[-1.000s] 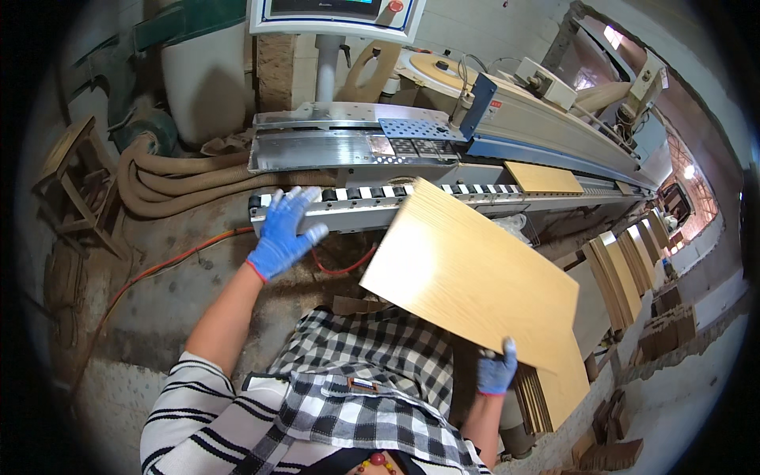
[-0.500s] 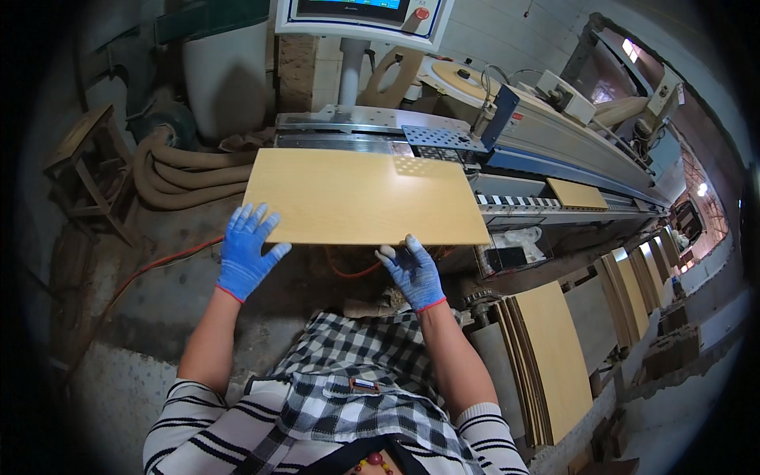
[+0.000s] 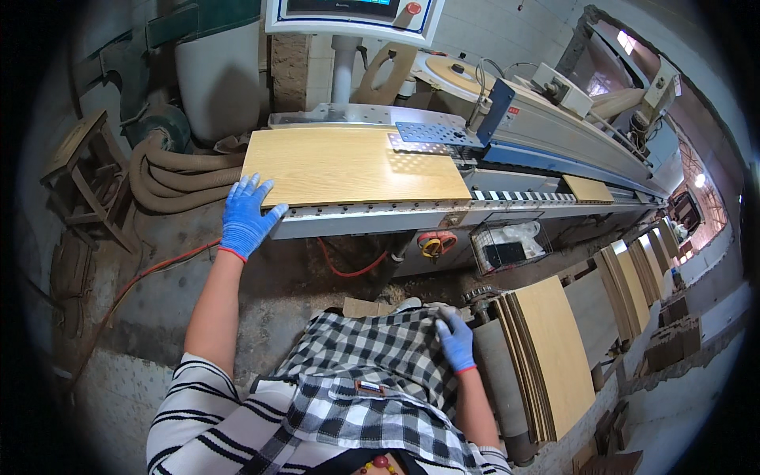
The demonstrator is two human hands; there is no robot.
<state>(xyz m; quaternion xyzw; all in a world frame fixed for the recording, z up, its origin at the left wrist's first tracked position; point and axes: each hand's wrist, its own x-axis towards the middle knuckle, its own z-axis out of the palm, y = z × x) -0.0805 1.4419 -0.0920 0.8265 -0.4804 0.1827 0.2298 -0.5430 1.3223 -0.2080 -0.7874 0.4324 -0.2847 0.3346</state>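
Note:
A rectangular light wood-grain board (image 3: 336, 170) lies on the machine's infeed, partly over the roller rail (image 3: 309, 214). A blue perforated plate (image 3: 431, 132) is just beyond it. My left hand (image 3: 249, 218), in a blue glove with a red cuff, has spread fingers touching the board's left front corner. My right hand (image 3: 457, 343), in the same kind of glove, is lowered beside my checked apron (image 3: 356, 348), fingers loosely bent, holding nothing visible. Stacked panels (image 3: 546, 352) on a roller stand are just to its right.
A control screen (image 3: 348, 16) tops a post. The long edge-banding machine (image 3: 578, 134) runs rightward, carrying another board (image 3: 587, 189). A wire basket (image 3: 507, 245) hangs below it. Corrugated hoses (image 3: 158, 182), a wooden stool (image 3: 87, 182) and an orange hose (image 3: 142, 273) are at the left.
The board, held tilted at the right earlier, has swung left and been set farther back on the infeed. My right hand has let go and dropped toward the apron. My left hand now touches the board.

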